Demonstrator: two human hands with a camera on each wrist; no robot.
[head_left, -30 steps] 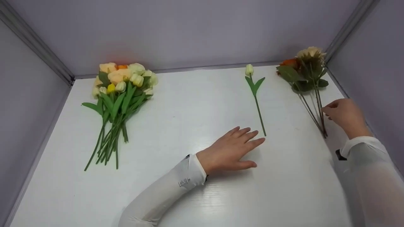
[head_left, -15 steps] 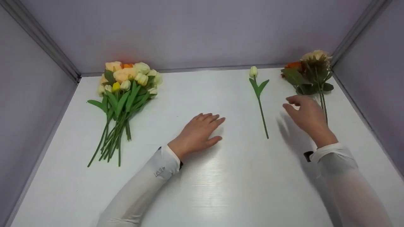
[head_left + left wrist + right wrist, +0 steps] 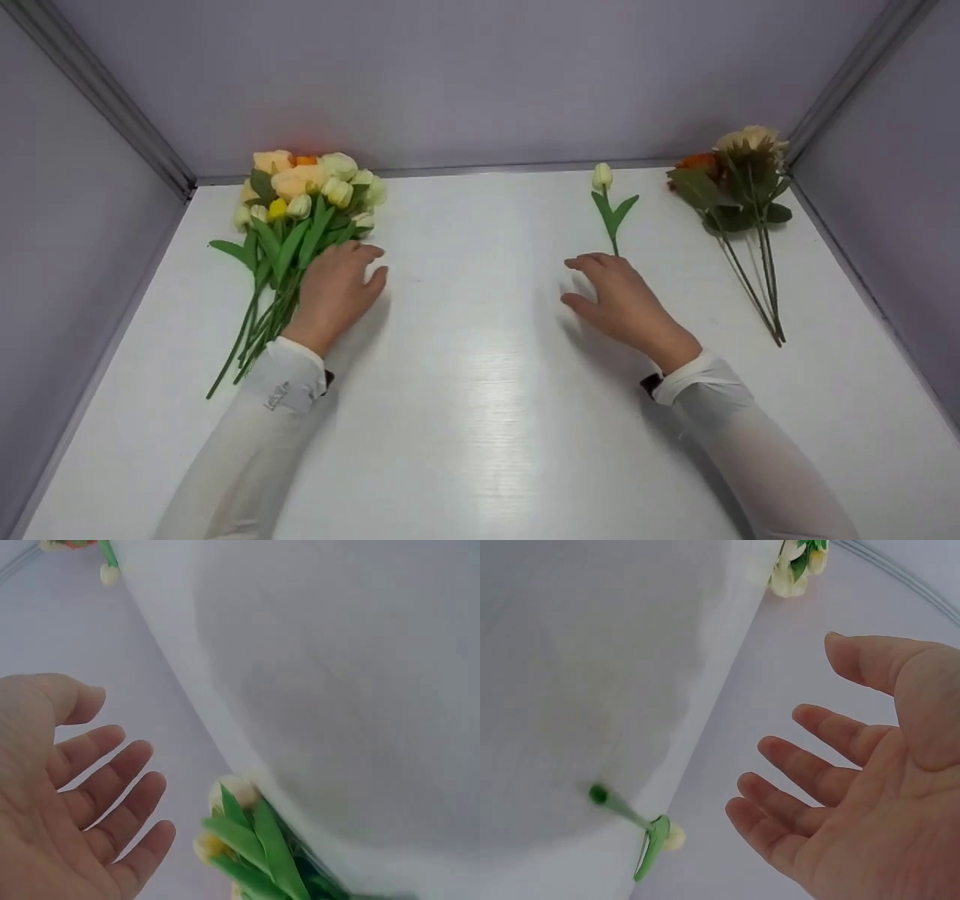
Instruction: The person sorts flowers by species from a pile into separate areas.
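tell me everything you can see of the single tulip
The single tulip has a closed, cream-white bud, two green leaves spread in a V and a slim green stem; it looks artificial. It lies on the white table, bud toward the back wall. In the head view the right hand hides its lower stem; in the right wrist view the hand appears apart from it.

White-sleeved, the left arm (image 3: 238, 446) and right arm (image 3: 757, 446) slant inward from the near side — left hand (image 3: 335, 291) at left, right hand (image 3: 621, 304) at right — fingers (image 3: 112, 778) relaxed and slightly bent, thumbs (image 3: 870, 664) standing apart.
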